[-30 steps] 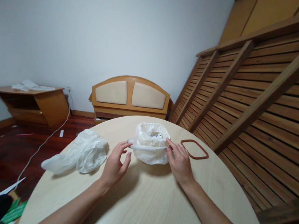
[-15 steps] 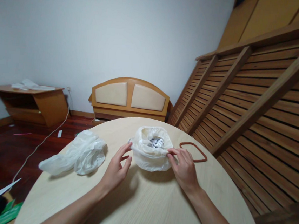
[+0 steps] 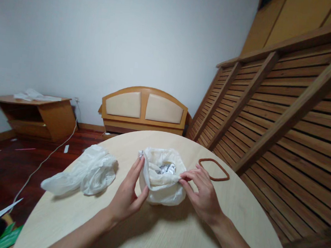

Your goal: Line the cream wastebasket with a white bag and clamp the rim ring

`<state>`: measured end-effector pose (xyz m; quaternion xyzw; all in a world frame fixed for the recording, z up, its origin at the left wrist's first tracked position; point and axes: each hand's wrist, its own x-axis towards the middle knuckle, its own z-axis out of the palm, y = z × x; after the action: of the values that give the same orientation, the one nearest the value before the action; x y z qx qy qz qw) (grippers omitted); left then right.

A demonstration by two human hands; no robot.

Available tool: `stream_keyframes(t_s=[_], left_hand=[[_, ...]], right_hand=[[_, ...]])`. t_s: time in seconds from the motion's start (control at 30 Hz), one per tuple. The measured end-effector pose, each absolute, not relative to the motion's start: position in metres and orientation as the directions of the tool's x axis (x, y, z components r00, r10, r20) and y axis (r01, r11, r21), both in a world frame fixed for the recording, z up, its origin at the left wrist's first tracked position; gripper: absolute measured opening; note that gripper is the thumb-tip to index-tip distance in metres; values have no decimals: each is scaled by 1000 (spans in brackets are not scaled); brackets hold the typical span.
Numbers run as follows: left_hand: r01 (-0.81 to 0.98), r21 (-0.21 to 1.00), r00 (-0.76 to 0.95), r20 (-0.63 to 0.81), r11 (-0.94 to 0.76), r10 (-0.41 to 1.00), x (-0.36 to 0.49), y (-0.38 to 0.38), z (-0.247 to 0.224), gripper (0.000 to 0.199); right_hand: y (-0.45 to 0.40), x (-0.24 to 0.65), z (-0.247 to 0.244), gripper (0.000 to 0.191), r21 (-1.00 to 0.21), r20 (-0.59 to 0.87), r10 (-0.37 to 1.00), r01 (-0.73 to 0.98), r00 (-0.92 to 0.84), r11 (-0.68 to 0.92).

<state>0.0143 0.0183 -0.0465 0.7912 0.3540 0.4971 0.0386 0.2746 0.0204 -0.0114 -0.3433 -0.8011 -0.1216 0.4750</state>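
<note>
A white plastic bag (image 3: 167,197) stands upright on the table, its mouth spread wide and its edge folded outward. Crumpled silvery material (image 3: 168,168) shows inside it; what lies beneath is hidden. My left hand (image 3: 128,192) holds the bag's left side, fingertips at the far left corner and thumb at the near left edge. A small shiny bit pokes out by those fingertips. With thumb and index finger, my right hand (image 3: 202,195) pinches the bag's edge at the near right. Behind that hand lies a brown, rounded four-sided ring (image 3: 221,179).
A second crumpled white plastic bag (image 3: 97,176) lies on the left of the round pale table (image 3: 171,241). Slatted wooden panels (image 3: 270,130) lean along the right. Beyond stands a headboard (image 3: 142,121); a low cabinet (image 3: 51,119) and a cable (image 3: 43,163) are at left.
The bag has come nearer to me and slightly left, its mouth opened wider on the left. My left hand now lies along its left side; my right hand still pinches the edge.
</note>
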Motion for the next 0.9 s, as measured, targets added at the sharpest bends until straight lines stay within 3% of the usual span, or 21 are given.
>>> stream_keyframes(t_s=[0.17,0.33,0.43,0.53,0.67,0.77,0.83,0.9], left_hand=[[487,211,421,793,-847,440,12,15,-39,68],[491,176,394,829,-853,398,13,18,-36,48],[503,163,367,849,-849,380,14,19,-35,40],[522,181,329,859,-833,393,14,21,-36,34],[540,209,299,858,-816,418,12,24,-39,32],[543,216,298,854,-811,427,11,25,-40,31],[542,219,300,851,-811,431,10,25,-40,31],[540,221,303,849,-812,433,10,25,-40,31]], right_hand=[[12,265,-6,7,-131,847,412,621,-335,773],[18,281,-7,15,-203,838,416,505,-354,839],[24,300,-8,41,-331,738,519,438,-431,836],[30,318,-9,64,-400,591,642,513,-488,759],[33,324,-13,50,-446,423,756,611,-500,654],[34,319,-18,24,-461,296,767,618,-569,636],[34,317,-20,8,-476,258,764,610,-591,633],[35,319,-19,10,-499,294,766,592,-572,633]])
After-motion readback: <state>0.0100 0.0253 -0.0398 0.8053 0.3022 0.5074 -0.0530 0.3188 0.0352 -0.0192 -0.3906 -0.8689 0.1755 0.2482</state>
